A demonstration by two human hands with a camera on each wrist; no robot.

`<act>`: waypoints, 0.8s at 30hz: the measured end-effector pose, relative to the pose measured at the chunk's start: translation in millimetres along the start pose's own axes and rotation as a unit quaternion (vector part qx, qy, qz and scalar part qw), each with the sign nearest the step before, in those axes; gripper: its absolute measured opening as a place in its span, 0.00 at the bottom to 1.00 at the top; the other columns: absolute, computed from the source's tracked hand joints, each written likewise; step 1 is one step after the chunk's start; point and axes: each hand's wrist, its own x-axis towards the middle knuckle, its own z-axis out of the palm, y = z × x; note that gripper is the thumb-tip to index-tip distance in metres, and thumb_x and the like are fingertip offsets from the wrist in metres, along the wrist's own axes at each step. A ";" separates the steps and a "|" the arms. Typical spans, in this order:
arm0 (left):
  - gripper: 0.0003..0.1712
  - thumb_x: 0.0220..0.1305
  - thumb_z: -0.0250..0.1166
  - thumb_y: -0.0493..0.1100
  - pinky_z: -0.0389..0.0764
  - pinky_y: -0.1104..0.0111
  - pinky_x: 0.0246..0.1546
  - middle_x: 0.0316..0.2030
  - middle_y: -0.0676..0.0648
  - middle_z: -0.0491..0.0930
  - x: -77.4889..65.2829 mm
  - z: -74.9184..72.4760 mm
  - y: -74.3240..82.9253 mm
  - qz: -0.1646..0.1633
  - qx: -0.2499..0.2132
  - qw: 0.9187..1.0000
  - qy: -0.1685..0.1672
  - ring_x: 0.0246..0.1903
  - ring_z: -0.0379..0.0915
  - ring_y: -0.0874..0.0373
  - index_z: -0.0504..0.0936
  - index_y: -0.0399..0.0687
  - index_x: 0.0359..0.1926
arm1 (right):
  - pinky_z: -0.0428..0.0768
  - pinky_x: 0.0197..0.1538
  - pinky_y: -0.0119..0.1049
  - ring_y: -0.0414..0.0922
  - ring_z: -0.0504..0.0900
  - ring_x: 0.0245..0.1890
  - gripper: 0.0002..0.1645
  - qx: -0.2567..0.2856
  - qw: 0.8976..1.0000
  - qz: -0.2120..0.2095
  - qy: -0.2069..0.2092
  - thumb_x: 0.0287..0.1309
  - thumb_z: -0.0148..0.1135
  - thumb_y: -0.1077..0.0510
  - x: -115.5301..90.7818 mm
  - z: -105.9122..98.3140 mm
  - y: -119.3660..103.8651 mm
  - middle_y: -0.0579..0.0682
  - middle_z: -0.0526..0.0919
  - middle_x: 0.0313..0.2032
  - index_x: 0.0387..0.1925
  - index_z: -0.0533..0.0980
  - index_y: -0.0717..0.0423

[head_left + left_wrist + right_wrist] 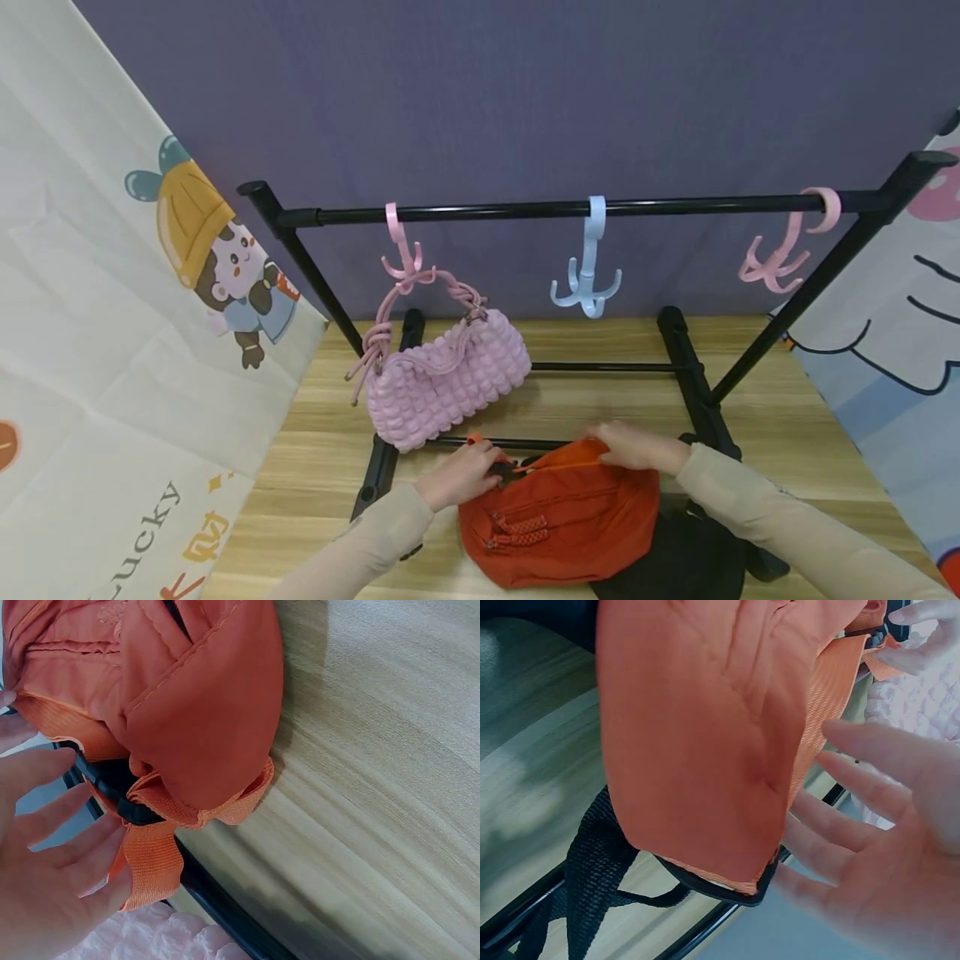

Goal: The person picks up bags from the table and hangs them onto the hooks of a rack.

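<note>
An orange-red waist bag (562, 525) with zips leans at the front of the black rack. At its upper left corner, my left hand (465, 473) pinches the black buckle (120, 799) and webbing. A short loop of orange strap (154, 862) hangs beside those fingers. My right hand (877, 825) touches the bag's top right edge, its fingers nearly straight along the orange webbing (832, 697). Black webbing (592, 870) dangles from the bag's right end. A pink puffy handbag (450, 375) hangs by its knotted handle on the left pink hook (405, 254).
The rack's top bar (480, 211) also carries a light blue hook (588, 267) and another pink hook (780, 250). A flat black item (697, 550) lies partly under the orange bag on the wood-grain table (300, 450). Printed cloths flank both sides, with a blue-grey backdrop (487, 100) behind.
</note>
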 end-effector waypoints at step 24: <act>0.07 0.44 0.64 0.39 0.70 0.69 0.18 0.23 0.53 0.76 3.2 10.8 -2.2 -0.015 0.126 0.984 0.127 0.20 0.72 0.60 0.78 0.49 0.29 | 0.72 0.28 0.34 0.40 0.73 0.25 0.07 0.000 0.999 0.017 0.041 0.48 0.55 0.72 1.6 -1.6 1.7 0.50 0.78 0.28 0.28 0.78 0.61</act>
